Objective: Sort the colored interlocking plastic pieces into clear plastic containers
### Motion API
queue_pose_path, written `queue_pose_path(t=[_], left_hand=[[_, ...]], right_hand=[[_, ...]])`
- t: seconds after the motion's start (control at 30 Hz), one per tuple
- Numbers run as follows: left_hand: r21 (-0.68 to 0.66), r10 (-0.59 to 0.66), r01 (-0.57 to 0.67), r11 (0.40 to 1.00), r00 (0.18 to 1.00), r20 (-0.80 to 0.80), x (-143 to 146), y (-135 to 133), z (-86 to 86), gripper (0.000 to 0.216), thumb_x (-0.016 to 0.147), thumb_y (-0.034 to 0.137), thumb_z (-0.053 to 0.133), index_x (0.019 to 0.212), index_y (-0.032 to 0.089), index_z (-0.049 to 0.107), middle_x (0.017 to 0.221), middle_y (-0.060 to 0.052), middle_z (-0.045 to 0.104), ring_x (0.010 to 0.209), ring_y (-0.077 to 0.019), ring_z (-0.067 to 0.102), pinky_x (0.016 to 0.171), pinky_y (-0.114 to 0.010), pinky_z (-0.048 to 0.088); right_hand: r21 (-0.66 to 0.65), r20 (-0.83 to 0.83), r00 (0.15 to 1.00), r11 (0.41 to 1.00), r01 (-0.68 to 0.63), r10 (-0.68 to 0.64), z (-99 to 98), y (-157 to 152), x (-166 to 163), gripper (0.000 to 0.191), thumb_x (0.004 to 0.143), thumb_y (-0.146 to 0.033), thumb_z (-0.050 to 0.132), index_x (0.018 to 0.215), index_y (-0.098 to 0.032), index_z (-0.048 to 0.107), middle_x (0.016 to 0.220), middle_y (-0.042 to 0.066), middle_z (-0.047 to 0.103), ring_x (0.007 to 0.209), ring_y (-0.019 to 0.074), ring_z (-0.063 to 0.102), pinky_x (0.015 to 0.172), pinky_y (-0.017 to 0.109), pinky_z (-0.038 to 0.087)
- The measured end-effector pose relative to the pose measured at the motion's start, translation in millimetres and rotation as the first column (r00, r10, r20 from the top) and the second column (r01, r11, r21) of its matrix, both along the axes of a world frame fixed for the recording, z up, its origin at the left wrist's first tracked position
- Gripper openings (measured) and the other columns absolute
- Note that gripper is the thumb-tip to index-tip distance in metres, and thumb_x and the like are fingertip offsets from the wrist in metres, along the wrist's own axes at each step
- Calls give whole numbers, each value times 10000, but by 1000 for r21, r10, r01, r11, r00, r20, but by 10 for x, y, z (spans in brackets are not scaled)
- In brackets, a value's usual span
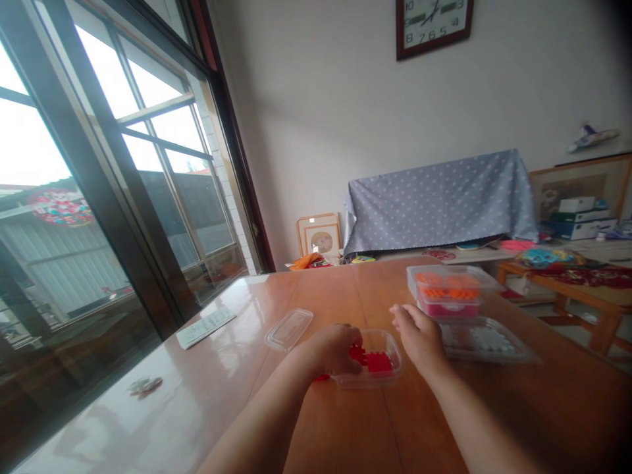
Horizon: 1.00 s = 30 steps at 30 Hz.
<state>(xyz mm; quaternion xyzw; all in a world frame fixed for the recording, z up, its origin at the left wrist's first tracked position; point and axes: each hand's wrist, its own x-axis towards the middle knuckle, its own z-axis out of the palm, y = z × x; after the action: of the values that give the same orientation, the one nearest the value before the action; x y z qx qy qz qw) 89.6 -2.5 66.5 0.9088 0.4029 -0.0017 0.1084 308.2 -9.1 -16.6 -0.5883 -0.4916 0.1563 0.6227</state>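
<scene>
**Plainly, left hand [338, 351] over the clear container [366, 381], right hand [420, 335] unladen**

The clear container is found on the wooden table [340, 431], between the two hands. Within it, a flat red piece [379, 363] with a toothed edge is observed toward the right half, to the right of the left hand's fingertips and just beside them. A second red piece [356, 354] is noted at those fingertips, between thumb and fingers; whether it is pinched or merely touched cannot be told, as the fingers are partly hidden. A further bit of red [322, 378] is seen low beside the left hand, its outline mostly covered.

The flat red piece is placed nearer to the left hand than to the right. Its long axis cannot be established: it is seen at a slant, and its sides appear near in length.

The right hand is held just beyond the container's right side, its fingers slack and lightly bent, pointed up and leftward; nothing is seen in it. To its right, a tray of pale pieces [521, 354] is set close by, with stacked boxes [447, 307] behind. A clear lid [289, 329] is left lying beyond the left hand, to the left.
</scene>
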Motion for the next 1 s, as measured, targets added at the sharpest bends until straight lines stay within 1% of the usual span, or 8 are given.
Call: queue_pose_path(t=[0.13,0.27,0.37,0.47,0.57,0.67,0.87,1.0], left_hand=[[-29,23,-25,999,997,-69,2,74,-88,489,677,426,765,1129,255,688,1136,-74,704,957,-292,685,811,-380,558],[-38,29,-30,999,999,-23,-35,80,-105,400,762,315,694,1157,251,679,1207,-97,701,1055,-303,680,897,-409,550],[-35,18,-17,999,1000,12,-22,30,-77,298,805,186,600,1083,246,691,1129,-93,726,1003,-282,693,858,-400,553],[-82,-22,26,996,999,45,22,-26,-65,332,812,125,538,1084,249,683,1063,-65,744,934,-245,700,791,-344,546],[-111,-97,101,989,995,40,58,-64,-78,299,829,138,529,1055,256,686,1035,-38,748,906,-222,695,750,-297,521],[-94,-151,145,985,987,-61,73,-97,-67,213,873,192,526,977,253,702,1011,-42,748,901,-232,687,750,-297,506],[-92,-75,54,994,967,-242,97,-156,31,257,878,185,513,1013,236,726,1016,-62,752,885,-250,692,733,-312,496],[-122,-46,21,992,977,-207,81,-140,2,251,869,170,524,1012,234,720,994,-43,756,860,-224,694,745,-294,503]], right_hand=[[-7,-2,1000,1000,2,-2,27,-21,0,462,908,-617,500,847,-217,724,700,43,719,732,232,679,681,297,446],[-13,-15,1000,1000,-3,3,33,-26,2,446,909,-611,507,859,-222,720,709,38,718,743,229,681,688,296,445],[-17,-25,1000,1000,-12,11,28,-24,0,446,908,-613,509,866,-221,718,715,40,719,746,233,681,687,298,445],[-20,-22,1000,1000,-17,16,24,-27,-5,440,912,-607,510,865,-222,716,714,38,717,747,232,680,697,299,445],[-14,-20,1000,1000,-19,19,28,-35,-7,433,916,-599,512,863,-220,715,707,35,708,745,227,677,695,297,442],[-12,-22,1000,1000,-18,17,35,-39,-6,434,918,-597,513,855,-218,715,702,34,702,743,223,673,690,295,439],[-7,-22,1000,1000,-23,22,22,-32,-6,425,925,-591,515,869,-222,719,711,27,704,742,214,672,684,288,437],[-7,-10,1000,1000,-12,12,19,-35,-1,430,927,-592,513,868,-221,723,711,32,710,735,219,668,687,292,439]])
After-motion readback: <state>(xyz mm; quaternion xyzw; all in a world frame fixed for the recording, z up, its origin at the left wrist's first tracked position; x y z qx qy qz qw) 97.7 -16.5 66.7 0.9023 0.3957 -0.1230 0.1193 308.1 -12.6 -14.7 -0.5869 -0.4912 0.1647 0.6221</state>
